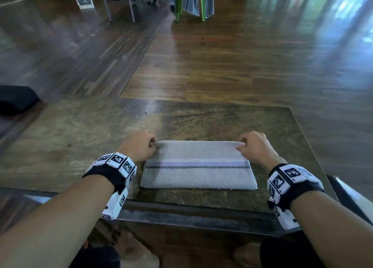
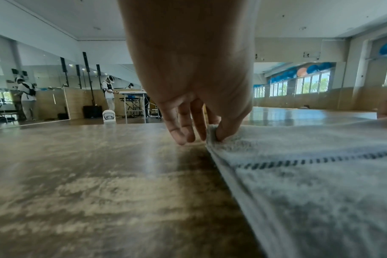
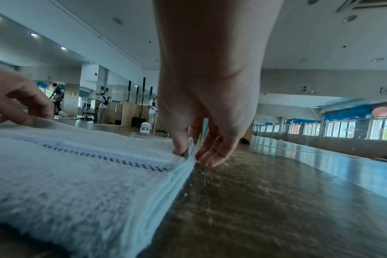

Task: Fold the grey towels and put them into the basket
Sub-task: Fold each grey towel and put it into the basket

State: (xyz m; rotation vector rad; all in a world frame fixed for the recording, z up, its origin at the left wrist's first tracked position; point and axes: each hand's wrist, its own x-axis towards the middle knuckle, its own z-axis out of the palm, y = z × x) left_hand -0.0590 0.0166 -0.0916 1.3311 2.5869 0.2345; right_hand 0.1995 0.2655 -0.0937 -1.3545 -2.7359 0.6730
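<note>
Two hands work one grey towel [image 1: 198,164] in the head view: it lies folded into a long band in the lower middle of the frame, on the near part of the table [image 1: 80,130], with a checked stripe running left to right. The left hand [image 1: 139,144] pinches the far left corner and the right hand [image 1: 255,146] the far right corner, each grip narrow and closed on cloth. No basket shows plainly in this view. From the left wrist, the thumb and a finger nip the towel [image 2: 309,174] corner at frame centre while the other fingers [image 2: 179,120] hang loose over bare table [image 2: 77,174]; this view alone shows how little cloth that pinch holds. From the right wrist, the right hand [image 3: 199,139] pinches the corner at centre, and the towel [image 3: 77,174] edge shows several stacked layers, which the head view flattens away; the left hand [image 3: 18,101] sits at the left edge. My judgement: if a pinch catches only the top layers, the lower ones could stay behind and the next fold would skew; uneven pulls would also misalign the edges.
</note>
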